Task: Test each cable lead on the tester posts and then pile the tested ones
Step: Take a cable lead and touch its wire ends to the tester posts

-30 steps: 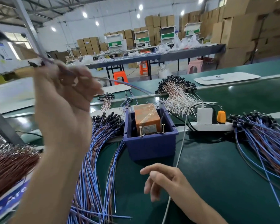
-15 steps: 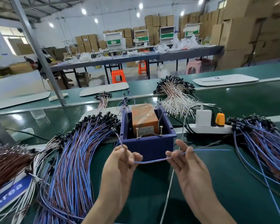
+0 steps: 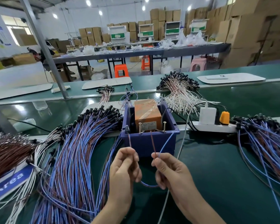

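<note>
Left hand (image 3: 124,165) pinches a lead (image 3: 149,185) below its black plug (image 3: 126,128); right hand (image 3: 170,170) pinches its brown and blue ends, near the posts (image 3: 139,127) just ahead.

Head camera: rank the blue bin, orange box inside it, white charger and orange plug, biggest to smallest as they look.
blue bin
orange box
white charger
orange plug
All sit about equally far from the camera, so the order holds.

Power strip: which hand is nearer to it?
Right. The right hand, pinching the cable lead, is nearer the camera and left of the power strip; the left hand is farther left, before the blue bin.
</note>
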The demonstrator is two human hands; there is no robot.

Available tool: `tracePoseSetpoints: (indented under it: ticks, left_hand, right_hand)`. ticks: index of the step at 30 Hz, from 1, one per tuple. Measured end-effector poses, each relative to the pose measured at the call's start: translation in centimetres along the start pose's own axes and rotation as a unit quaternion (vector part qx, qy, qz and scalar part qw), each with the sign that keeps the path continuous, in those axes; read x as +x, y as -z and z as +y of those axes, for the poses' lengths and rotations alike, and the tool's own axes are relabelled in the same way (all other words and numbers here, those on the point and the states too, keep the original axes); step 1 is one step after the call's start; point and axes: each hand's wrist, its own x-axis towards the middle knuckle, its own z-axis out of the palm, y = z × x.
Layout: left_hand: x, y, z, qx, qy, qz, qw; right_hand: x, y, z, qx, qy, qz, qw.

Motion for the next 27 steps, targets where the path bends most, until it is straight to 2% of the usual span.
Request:
tracePoseSetpoints:
  ticks: [7, 15, 23, 27]
  left_hand:
    - [-0.15, -0.06, -0.12, 0.077, -0.03, -0.022, 0.996]
    - [-0.46, -0.16, -0.43, 0.152, -0.061, -0.036, 0.986]
    - [-0.3, 0.17, -0.59, 0.081, -0.036, -0.072, 0.994]
    - [0.26, 0.2, -0.35, 0.012, -0.018, -0.047, 0.999]
  right_hand:
    - [-0.09, -0.46, 0.38, -0.072, -0.012, 0.001, 0.997]
    - [-0.09, -0.53, 0.47, -0.073, -0.016, 0.007, 0.997]
    - [0.22, 0.02, 0.66, -0.052, -0.02, 0.001, 0.998]
    - [0.69, 0.32, 0.63, 0.055, -0.038, 0.031, 0.997]
